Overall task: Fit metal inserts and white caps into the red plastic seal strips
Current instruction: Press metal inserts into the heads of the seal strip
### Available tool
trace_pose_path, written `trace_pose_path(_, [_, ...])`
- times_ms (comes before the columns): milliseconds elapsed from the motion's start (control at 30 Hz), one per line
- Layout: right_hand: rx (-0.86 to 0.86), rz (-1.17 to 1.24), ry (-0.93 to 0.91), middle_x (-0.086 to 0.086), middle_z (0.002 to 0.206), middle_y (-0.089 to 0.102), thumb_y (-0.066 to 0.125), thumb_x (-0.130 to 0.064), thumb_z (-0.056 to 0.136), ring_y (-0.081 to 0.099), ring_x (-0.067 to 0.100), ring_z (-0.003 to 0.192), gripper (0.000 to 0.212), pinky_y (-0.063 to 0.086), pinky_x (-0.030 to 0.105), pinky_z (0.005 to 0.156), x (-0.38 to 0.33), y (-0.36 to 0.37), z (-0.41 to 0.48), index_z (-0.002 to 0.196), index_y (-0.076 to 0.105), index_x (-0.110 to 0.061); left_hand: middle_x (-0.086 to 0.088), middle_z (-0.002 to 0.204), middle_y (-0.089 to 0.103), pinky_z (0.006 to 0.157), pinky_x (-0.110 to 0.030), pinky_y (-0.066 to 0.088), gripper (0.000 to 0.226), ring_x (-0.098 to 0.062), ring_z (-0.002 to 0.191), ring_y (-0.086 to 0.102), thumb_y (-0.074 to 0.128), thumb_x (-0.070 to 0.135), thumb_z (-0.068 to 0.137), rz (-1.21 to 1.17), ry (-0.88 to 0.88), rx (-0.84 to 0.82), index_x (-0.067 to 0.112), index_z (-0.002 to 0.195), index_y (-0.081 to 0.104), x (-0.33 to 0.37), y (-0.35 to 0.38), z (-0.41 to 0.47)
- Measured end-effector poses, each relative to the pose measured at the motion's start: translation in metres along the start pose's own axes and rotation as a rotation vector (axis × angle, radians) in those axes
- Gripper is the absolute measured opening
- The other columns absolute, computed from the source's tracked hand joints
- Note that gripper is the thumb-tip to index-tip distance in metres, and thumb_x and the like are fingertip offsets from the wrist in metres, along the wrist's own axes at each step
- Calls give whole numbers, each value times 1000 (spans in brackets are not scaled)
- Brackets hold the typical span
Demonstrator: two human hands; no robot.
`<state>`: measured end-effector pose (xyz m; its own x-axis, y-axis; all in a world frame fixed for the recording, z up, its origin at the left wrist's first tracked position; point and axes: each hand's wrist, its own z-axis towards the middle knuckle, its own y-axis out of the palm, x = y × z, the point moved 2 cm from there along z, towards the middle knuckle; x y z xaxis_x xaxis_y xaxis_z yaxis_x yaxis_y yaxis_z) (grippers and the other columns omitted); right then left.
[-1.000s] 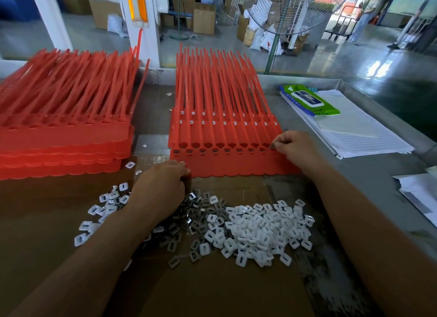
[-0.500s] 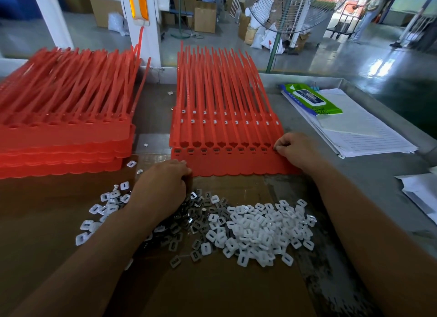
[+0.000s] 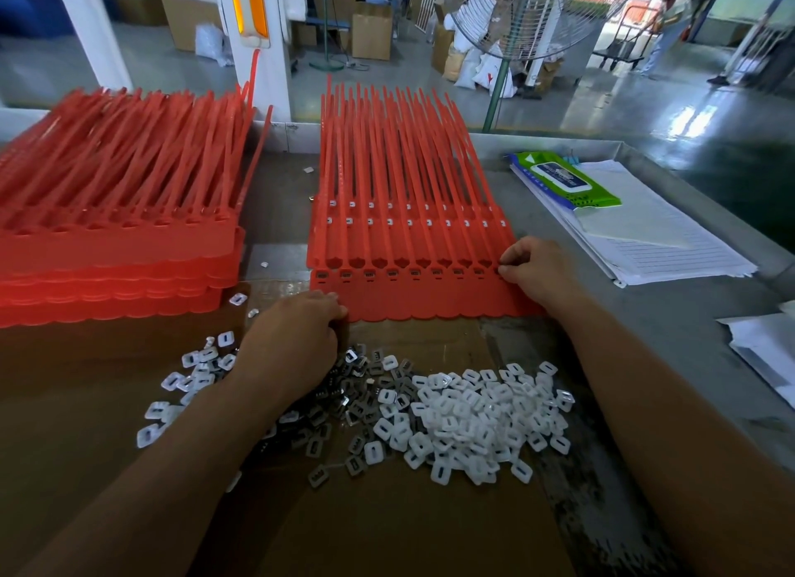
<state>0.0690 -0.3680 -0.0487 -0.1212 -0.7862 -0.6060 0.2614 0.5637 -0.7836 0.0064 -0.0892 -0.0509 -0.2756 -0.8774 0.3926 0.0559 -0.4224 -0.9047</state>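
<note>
Red seal strips (image 3: 413,249) lie mid-table: light, bendy, best steadied by the flat near edge. My right hand (image 3: 542,271) pinches a metal insert (image 3: 501,271) at the rightmost socket. My left hand (image 3: 292,344) curls at the near-left corner, contents unclear.

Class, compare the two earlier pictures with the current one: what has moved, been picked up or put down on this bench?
Nothing visibly changed. The right hand stays with its fingertips pinched at the right end of the front red seal strip; the left hand stays at its near left corner. The white caps and metal inserts lie as before.
</note>
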Motion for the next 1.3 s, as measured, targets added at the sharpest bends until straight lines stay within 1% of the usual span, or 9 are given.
trace_pose_path(167, [-32,-5,2,-6,84,53,62,-9,83,50,12,88,29,39,28,79,-5,-2,-2,65,53,-31,2,135,48,105,-27,28,42,-15,126,41,44,3,83,8,1,-5,15,120,57,0,0,1])
trace_pose_path(300, [-41,12,-89,-18,73,50,62,-14,83,48,3,75,28,37,27,75,-27,-6,-14,65,53,-32,2,135,48,103,-27,30,41,-15,124,42,44,4,83,22,4,-6,16,120,57,1,-1,0])
trace_pose_path(400, [-172,40,-219,-20,73,53,64,-15,83,50,-4,73,26,42,23,74,-52,-5,-34,65,54,-33,4,135,48,103,-27,29,42,-15,125,42,44,4,83,29,-1,-5,17,121,57,1,-1,0])
trace_pose_path(500, [-341,-13,-318,-23,71,55,64,-19,83,51,-12,67,23,40,5,58,-80,-1,-60,68,56,-34,4,136,47,103,-28,30,42,-15,124,42,44,5,83,37,-4,-10,17,121,56,2,-1,0])
trace_pose_path(567, [-458,-42,-365,-22,72,55,63,-19,83,52,-11,68,16,43,1,58,-93,6,-77,73,59,-30,4,136,47,102,-28,31,42,-15,124,42,43,5,83,43,-1,-15,18,121,56,2,-1,0])
trace_pose_path(633, [-537,-80,-420,-20,76,55,64,-19,83,54,-6,73,3,47,7,70,-104,13,-92,82,64,-22,4,136,47,102,-28,31,42,-15,125,42,43,5,83,50,-1,-16,18,121,56,2,-1,0])
trace_pose_path(700, [-582,-112,-477,-14,81,61,66,-20,82,56,-1,78,8,47,16,79,-111,19,-102,89,68,-17,5,137,46,102,-28,30,42,-15,125,41,44,6,83,56,-3,-17,18,122,56,2,-1,0])
trace_pose_path(867, [-600,-179,-533,-7,100,68,66,-18,81,60,6,89,18,50,26,83,-119,30,-113,99,71,-18,2,136,47,102,-27,30,43,-15,125,42,46,5,81,48,1,-17,17,121,57,2,-2,0])
trace_pose_path(1300, [-514,-248,-552,-11,95,61,67,-18,81,45,1,79,11,38,20,70,-116,40,-114,91,71,-21,1,134,49,101,-28,31,42,-16,123,44,45,3,81,37,13,-3,15,119,58,1,-1,-1])
